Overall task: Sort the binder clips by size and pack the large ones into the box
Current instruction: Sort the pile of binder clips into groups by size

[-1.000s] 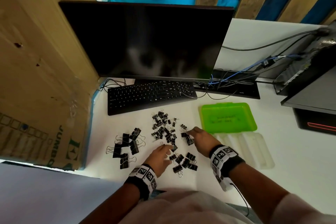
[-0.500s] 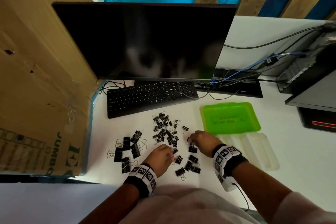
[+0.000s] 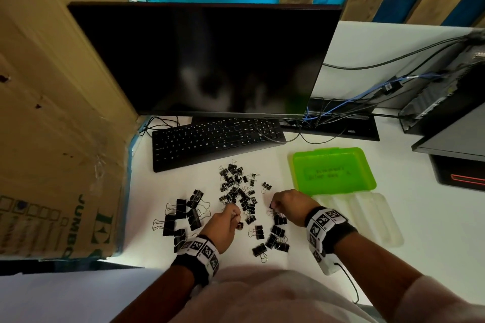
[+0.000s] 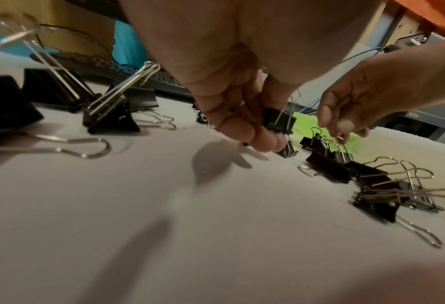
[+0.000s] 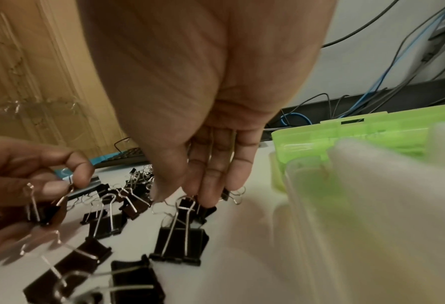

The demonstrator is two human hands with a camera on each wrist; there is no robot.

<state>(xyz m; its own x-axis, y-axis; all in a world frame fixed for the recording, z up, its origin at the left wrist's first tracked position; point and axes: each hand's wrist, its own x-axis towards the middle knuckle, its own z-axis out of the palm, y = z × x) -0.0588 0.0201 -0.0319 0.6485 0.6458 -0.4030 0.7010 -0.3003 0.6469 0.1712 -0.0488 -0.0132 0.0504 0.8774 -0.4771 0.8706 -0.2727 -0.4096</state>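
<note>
Your left hand pinches a small black steel binder clip above the white bench, its wire loops pointing up. Your right hand pinches the upright wire loop of another black clip standing on the bench. The big clips lie left, handles mostly flat. The translucent green plastic box, rectangular with rounded corners, holds no clips.

Lettering inside the green box is too blurred to read.
</note>
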